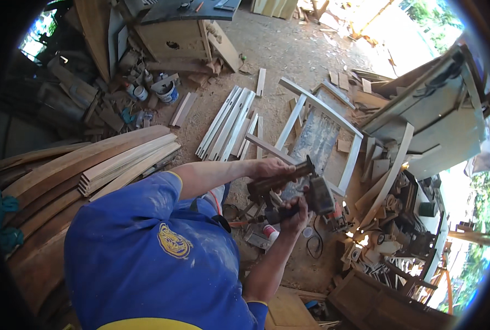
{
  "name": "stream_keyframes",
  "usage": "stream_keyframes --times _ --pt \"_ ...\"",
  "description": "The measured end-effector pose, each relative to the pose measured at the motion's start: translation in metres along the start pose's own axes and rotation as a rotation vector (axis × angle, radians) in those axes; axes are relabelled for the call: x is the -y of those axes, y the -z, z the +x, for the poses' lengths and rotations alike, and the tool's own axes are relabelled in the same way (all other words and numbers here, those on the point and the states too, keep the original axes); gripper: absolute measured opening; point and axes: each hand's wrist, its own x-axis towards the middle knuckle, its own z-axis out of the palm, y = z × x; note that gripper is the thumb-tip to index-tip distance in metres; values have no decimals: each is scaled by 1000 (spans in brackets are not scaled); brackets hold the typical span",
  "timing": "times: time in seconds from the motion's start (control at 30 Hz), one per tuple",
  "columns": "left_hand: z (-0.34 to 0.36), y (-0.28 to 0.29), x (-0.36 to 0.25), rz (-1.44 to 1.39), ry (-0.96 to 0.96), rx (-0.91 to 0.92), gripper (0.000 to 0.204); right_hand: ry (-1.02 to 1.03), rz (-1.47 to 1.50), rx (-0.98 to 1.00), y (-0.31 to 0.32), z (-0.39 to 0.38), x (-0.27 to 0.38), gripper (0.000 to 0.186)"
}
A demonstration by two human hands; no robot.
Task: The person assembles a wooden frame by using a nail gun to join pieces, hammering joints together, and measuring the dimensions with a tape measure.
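Note:
In front of my body I hold a dark nail gun [321,196] above the floor. My left hand [272,167] is closed on its long magazine, and my right hand [295,213] wraps round its handle. An orange hose [237,224] runs near the handle's end. Past the tool, a pale wooden frame [354,157] rests over a worn, paint-stained board [317,135]. The far rail of the frame slants from upper left to lower right. Between the tool's parts, the exact finger placement is partly hidden.
Slotted wooden strips [225,124] lie on the dusty floor ahead. Long curved boards [85,148] are stacked at left, near a white bucket [168,91]. Wood scraps and machine parts [388,242] crowd the right, beside a leaning panel [426,121]. A workbench [184,38] stands far off.

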Motion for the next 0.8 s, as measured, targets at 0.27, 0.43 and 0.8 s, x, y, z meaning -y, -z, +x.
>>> stream_keyframes --times 0.27,0.43,0.8 --pt "89 226 119 1033 203 -494 60 107 -1260 -289 72 153 -68 34" --pt "138 282 133 1379 388 -260 59 -173 -1291 -345 95 219 -141 31" --pt "177 326 161 1331 596 95 60 -293 -1321 -463 100 260 -171 32"
